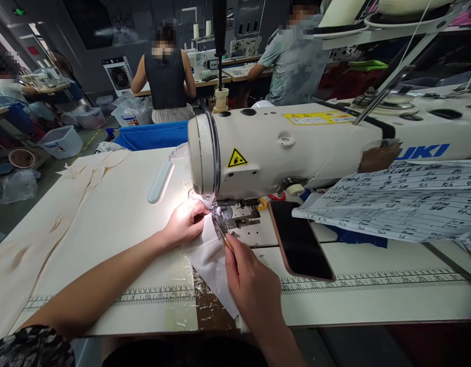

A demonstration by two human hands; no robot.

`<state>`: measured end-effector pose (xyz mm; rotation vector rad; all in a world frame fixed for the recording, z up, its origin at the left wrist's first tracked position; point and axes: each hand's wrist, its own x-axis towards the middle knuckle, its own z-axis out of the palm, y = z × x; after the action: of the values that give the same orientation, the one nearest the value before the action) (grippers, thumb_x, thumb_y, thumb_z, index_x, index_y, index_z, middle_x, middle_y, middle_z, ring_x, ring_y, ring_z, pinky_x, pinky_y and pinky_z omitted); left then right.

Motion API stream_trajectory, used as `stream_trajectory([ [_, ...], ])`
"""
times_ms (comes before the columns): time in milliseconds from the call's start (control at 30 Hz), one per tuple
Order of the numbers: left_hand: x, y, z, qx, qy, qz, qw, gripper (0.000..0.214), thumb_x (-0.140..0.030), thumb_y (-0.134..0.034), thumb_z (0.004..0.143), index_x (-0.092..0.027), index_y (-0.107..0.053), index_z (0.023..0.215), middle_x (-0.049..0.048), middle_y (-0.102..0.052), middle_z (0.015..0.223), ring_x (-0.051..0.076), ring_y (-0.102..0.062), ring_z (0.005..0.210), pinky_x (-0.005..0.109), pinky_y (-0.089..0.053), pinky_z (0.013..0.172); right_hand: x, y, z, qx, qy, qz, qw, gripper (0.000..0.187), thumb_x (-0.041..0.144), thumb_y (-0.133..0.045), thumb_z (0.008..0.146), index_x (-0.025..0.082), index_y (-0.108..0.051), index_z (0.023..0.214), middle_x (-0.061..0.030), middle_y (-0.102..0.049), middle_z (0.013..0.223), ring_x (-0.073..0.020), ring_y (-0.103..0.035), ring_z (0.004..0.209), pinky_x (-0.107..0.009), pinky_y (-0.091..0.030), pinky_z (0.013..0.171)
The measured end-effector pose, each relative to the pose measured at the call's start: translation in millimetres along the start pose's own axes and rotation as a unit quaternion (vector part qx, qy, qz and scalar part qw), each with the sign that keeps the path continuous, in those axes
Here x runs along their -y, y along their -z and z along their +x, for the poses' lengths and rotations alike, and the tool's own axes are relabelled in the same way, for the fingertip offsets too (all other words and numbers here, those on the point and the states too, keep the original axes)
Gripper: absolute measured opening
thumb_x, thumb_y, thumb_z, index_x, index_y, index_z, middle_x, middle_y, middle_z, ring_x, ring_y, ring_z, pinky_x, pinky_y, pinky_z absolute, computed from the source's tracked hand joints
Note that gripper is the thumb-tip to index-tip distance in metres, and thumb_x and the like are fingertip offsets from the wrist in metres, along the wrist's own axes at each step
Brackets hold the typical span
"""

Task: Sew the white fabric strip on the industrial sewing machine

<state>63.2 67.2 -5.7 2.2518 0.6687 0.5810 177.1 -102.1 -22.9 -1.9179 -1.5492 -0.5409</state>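
A white sewing machine (pixel 254 148) stands over the table, its lamp lighting the needle area. Beside the presser foot, my left hand (pixel 184 221) pinches the edge of a piece of white fabric (pixel 210 255). This fabric hangs from the needle area down towards the table's front edge. My right hand (pixel 254 278) is closed round the handle of an awl (pixel 221 230), a thin metal tool. Its tip points at the fabric close to the left fingertips; whether it touches the cloth I cannot tell. The needle itself is mostly hidden.
Right of the needle plate lies a phone (pixel 302 242), with handwritten paper sheets (pixel 403 201) beyond it. A pale blue-handled tool (pixel 160 181) rests left of the machine head. Cream fabric (pixel 55 224) spreads along the table's left. Several people work behind, near plastic bins (pixel 61 141).
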Motion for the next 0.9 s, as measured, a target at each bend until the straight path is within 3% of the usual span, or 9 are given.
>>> stream_trajectory([
  [300, 1.1, -2.2, 2.0, 0.004, -0.017, 0.083, 0.996, 0.009, -0.019, -0.063, 0.082, -0.02, -0.062, 0.091, 0.0047, -0.063, 0.084, 0.021, -0.058, 0.077, 0.033, -0.049, 0.075, 2.9, 1.7, 1.2, -0.009, -0.001, -0.016, 1.0, 0.045, 0.023, -0.027, 0.109, 0.012, -0.07, 0.108, -0.0031, -0.078, 0.088, -0.0111, -0.067, 0.051, -0.026, -0.041, 0.043],
  [400, 2.7, -2.2, 1.3, -0.002, -0.012, 0.04, 0.999, 0.004, -0.02, -0.059, 0.086, -0.019, -0.062, 0.089, 0.0051, -0.064, 0.085, 0.02, -0.058, 0.077, 0.033, -0.049, 0.076, 2.8, 1.6, 0.5, -0.005, -0.004, -0.01, 1.0, 0.044, 0.023, -0.027, 0.109, 0.012, -0.069, 0.109, -0.003, -0.078, 0.089, -0.0112, -0.068, 0.054, -0.025, -0.042, 0.046],
  [533, 3.5, -2.5, -0.3, -0.003, 0.017, -0.045, 0.999, 0.013, -0.025, -0.053, 0.093, -0.018, -0.062, 0.087, 0.0042, -0.063, 0.084, 0.018, -0.058, 0.077, 0.03, -0.05, 0.073, 1.9, 1.2, -0.5, -0.009, -0.011, 0.0, 1.0, 0.043, 0.024, -0.027, 0.109, 0.013, -0.068, 0.11, -0.0028, -0.078, 0.09, -0.0106, -0.069, 0.059, -0.023, -0.043, 0.048],
  [667, 3.2, -3.1, -0.7, -0.005, 0.029, -0.053, 0.998, 0.015, -0.027, -0.054, 0.092, -0.017, -0.06, 0.083, 0.0029, -0.061, 0.079, 0.017, -0.058, 0.073, 0.028, -0.05, 0.069, 2.6, 1.6, 0.5, -0.011, -0.013, -0.01, 1.0, 0.045, 0.024, -0.025, 0.109, 0.013, -0.069, 0.108, -0.0019, -0.077, 0.087, -0.011, -0.068, 0.055, -0.025, -0.043, 0.047],
  [800, 4.5, -3.1, -0.6, -0.015, -0.015, -0.016, 1.0, 0.013, -0.024, -0.052, 0.092, -0.017, -0.059, 0.082, 0.0038, -0.063, 0.08, 0.017, -0.059, 0.073, 0.029, -0.051, 0.068, 4.2, 1.6, 2.1, -0.008, -0.015, -0.023, 1.0, 0.046, 0.023, -0.025, 0.109, 0.014, -0.069, 0.106, -0.0013, -0.077, 0.084, -0.011, -0.066, 0.052, -0.025, -0.042, 0.045],
  [900, 5.6, -2.5, -0.3, -0.024, -0.077, 0.097, 0.992, 0.012, -0.016, -0.048, 0.09, -0.017, -0.057, 0.082, 0.0042, -0.065, 0.083, 0.017, -0.061, 0.077, 0.029, -0.053, 0.07, 4.3, 0.9, 2.3, -0.009, -0.013, -0.038, 0.999, 0.046, 0.023, -0.024, 0.109, 0.014, -0.069, 0.106, -0.0015, -0.076, 0.081, -0.0109, -0.065, 0.05, -0.026, -0.04, 0.043],
])
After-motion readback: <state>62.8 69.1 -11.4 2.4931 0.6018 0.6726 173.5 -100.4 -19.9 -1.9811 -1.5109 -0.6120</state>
